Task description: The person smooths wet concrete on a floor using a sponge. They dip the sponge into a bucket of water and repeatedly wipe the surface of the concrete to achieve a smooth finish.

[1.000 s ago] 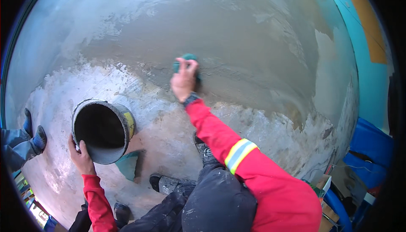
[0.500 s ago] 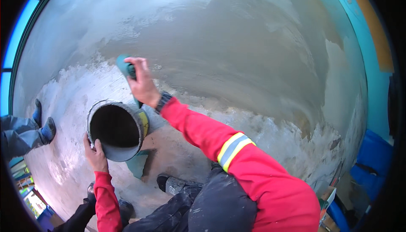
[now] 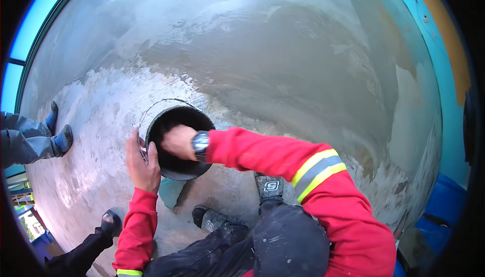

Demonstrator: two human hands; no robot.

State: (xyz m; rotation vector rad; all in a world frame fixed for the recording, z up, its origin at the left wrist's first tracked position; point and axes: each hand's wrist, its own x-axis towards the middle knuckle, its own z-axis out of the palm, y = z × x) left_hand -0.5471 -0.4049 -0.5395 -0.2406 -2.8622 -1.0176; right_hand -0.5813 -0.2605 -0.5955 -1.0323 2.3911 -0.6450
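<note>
My left hand point(image 3: 144, 163) is closed on the rim of a dark, dirty bucket point(image 3: 189, 166), fingers outside its near left side. The bucket has a thin wire handle. My right hand point(image 3: 177, 140), wearing a dark wristwatch, reaches down inside the bucket; its fingers and anything in them are hidden in the shadow. A teal flat piece point(image 3: 170, 192) lies on the bare pale floor just beneath the bucket's near side. Beyond the bucket spreads smooth, damp grey screed point(image 3: 283, 70) with a ragged near edge over rougher floor.
Another person's grey-trousered legs and feet point(image 3: 61, 140) are at left. A dark-trousered leg with a black shoe point(image 3: 110, 222) is lower left. My own feet point(image 3: 268, 186) are below the bucket. Blue-paned frames line the left edge; a turquoise wall and blue sheeting point(image 3: 447, 204) stand right.
My right hand, earlier gripping a green tool on the wet screed, has swung left and gone down into the bucket, where the tool is out of sight. The bucket has shifted right in view.
</note>
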